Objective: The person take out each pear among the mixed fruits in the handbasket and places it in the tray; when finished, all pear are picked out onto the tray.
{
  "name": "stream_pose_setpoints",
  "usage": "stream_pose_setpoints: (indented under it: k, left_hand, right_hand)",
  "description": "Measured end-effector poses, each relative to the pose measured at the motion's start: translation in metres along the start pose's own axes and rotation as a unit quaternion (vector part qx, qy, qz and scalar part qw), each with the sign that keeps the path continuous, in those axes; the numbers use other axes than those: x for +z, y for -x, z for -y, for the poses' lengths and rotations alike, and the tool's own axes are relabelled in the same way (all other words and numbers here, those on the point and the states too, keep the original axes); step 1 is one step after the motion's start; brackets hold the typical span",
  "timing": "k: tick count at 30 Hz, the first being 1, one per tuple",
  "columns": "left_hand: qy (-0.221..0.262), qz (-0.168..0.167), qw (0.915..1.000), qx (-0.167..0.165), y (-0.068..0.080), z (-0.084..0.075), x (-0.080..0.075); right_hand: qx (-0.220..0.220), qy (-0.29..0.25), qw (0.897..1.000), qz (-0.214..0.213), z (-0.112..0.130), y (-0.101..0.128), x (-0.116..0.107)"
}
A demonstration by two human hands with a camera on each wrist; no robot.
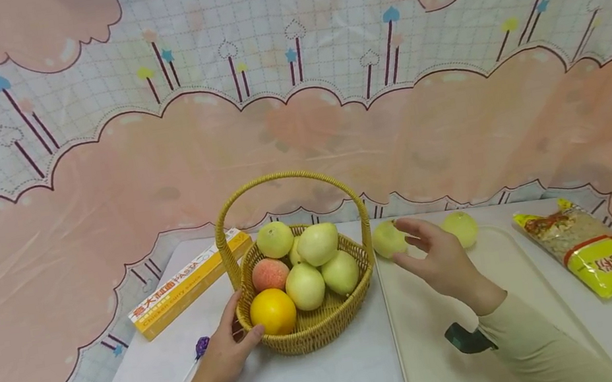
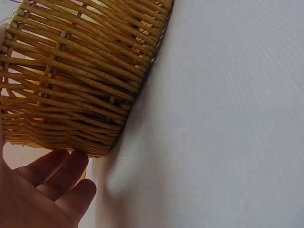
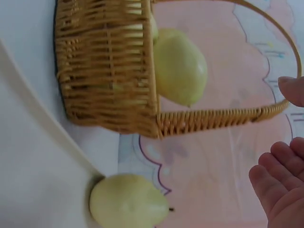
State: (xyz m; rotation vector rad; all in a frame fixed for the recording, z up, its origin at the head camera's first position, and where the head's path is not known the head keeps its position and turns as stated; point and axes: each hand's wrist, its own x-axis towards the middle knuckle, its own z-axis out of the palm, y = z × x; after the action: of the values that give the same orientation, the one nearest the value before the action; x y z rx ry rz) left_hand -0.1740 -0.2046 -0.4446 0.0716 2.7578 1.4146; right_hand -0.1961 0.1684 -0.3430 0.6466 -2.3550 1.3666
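A wicker basket (image 1: 312,340) with a tall handle stands mid-table, filled with several pale green pears (image 1: 318,244), an orange (image 1: 273,312) and a reddish, peach-like fruit (image 1: 270,275). My left hand (image 1: 221,358) grips its left side, thumb at the rim and fingers around the outer wall. To the right of the basket, my right hand (image 1: 444,266) hovers with fingers spread and nothing in them. Close by its fingertips, a loose pear (image 3: 128,201) lies at the tray's back left corner. Another pear (image 1: 460,230) sits just behind that hand.
A cream tray (image 1: 425,339) lies under my right arm. Behind the basket's left side is a pasta box (image 1: 191,282). A yellow food packet (image 1: 592,249) lies at the far right. Near my left hand is a small purple item (image 1: 202,347). A patterned cloth hangs behind the table.
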Motion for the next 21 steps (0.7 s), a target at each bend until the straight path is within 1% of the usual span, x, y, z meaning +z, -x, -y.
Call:
stream_pose_setpoints:
  k: [2,9,17,21]
  left_hand:
    - [-0.002,0.001,1.0000,-0.001,0.000,-0.001,0.000]
    - [0.007,0.002,0.9999,-0.009,0.000,-0.004,0.000]
    - [0.007,0.000,0.9999,-0.012,0.001,-0.003,0.000]
    - [0.007,-0.001,0.9999,-0.012,0.001,-0.002,0.000]
  right_hand:
    - [-0.007,-0.005,1.000,0.003,0.011,0.000,0.004]
    - [-0.021,-0.036,0.999,0.008,-0.011,-0.002,0.023]
    - [-0.038,-0.044,0.997,0.043,-0.009,-0.003,0.048]
    - [-0.029,-0.053,0.997,0.054,-0.008,-0.008,0.060]
